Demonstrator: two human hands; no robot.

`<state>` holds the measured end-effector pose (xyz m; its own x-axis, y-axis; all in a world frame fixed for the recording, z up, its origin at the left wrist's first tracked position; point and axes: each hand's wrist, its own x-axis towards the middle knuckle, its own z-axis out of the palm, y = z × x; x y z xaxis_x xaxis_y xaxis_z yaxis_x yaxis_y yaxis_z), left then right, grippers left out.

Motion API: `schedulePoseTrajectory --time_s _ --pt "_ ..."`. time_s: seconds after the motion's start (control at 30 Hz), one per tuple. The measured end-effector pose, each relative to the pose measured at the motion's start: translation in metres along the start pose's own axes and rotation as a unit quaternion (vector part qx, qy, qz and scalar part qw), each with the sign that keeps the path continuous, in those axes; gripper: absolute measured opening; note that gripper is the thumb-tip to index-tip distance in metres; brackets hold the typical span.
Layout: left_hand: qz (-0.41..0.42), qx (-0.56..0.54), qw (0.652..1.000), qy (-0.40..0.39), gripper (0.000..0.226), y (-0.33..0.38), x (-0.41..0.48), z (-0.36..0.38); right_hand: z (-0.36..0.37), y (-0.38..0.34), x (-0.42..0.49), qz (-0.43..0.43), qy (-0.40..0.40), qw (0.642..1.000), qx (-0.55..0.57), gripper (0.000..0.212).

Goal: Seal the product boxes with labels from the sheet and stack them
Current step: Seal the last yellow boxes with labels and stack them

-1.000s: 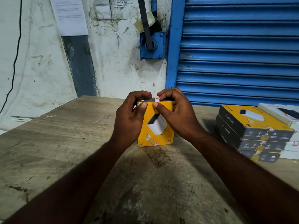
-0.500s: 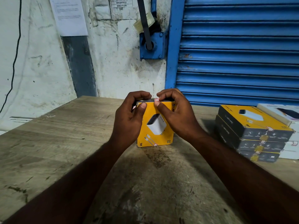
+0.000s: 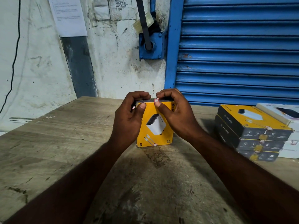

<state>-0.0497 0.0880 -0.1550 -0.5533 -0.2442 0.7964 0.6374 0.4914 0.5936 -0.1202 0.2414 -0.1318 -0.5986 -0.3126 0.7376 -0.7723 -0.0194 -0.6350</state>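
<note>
We see the desk (image 3: 64, 143) run wide and bare on the near side and to the left, where its left edge slants away toward the stained wall (image 3: 40, 62). Its far edge meets that wall and the blue shutter (image 3: 239, 46) just behind the hands. To the right the room is tighter: a stack (image 3: 252, 131) of three yellow-and-black boxes lies flat, well apart from the work, with white boxes (image 3: 289, 147) touching it on its far side at the frame's edge. The yellow box (image 3: 155, 125) stands upright on its narrow end at mid-desk, its yellow front toward us with a printed white charger and cable, and its top face is dark. A small white label (image 3: 156, 100) with a red border wraps over the top front edge, and another like it sits at the bottom front edge. The left hand (image 3: 129, 117) grips the upper left corner, fingers curled over the top and thumb flat on the front. The right hand (image 3: 176, 113) grips the upper right the same way, its thumb tip pressed just under the label. Against half a second ago we find little changed: the box stands on the same spot and both hands keep their hold. The right thumb has slid slightly lower, so more of the label shows.
</note>
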Motion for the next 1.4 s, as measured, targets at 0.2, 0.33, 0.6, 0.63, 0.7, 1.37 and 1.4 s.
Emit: schedulePoseTrajectory --time_s 0.2,0.33,0.6,0.63,0.7,1.37,1.4 --pt "-0.007 -0.006 1.000 0.006 0.023 -0.001 0.000 0.001 -0.005 0.003 0.001 0.005 -0.043 0.999 -0.004 0.025" --pt "-0.013 -0.015 1.000 0.013 0.030 0.002 -0.001 0.001 -0.005 0.002 0.000 -0.014 -0.041 0.999 -0.028 0.029" --pt "-0.021 -0.036 0.999 0.017 0.033 0.004 -0.002 0.002 -0.003 -0.001 -0.001 -0.019 -0.033 0.999 -0.030 0.027" --pt "-0.025 -0.044 0.999 0.018 0.033 0.004 -0.002 0.002 -0.003 -0.001 -0.002 -0.022 -0.038 0.998 -0.034 0.030" --pt "-0.031 -0.048 0.998 0.020 0.031 0.005 -0.002 0.002 -0.002 -0.001 -0.003 -0.025 -0.035 0.998 -0.036 0.030" --pt "-0.097 0.001 0.995 -0.001 0.033 0.006 -0.013 0.011 0.004 -0.005 -0.018 0.104 -0.010 0.993 0.055 0.044" --pt "-0.097 -0.005 0.995 0.002 0.033 0.006 -0.014 0.012 0.005 -0.007 -0.018 0.110 0.000 0.992 0.060 0.044"
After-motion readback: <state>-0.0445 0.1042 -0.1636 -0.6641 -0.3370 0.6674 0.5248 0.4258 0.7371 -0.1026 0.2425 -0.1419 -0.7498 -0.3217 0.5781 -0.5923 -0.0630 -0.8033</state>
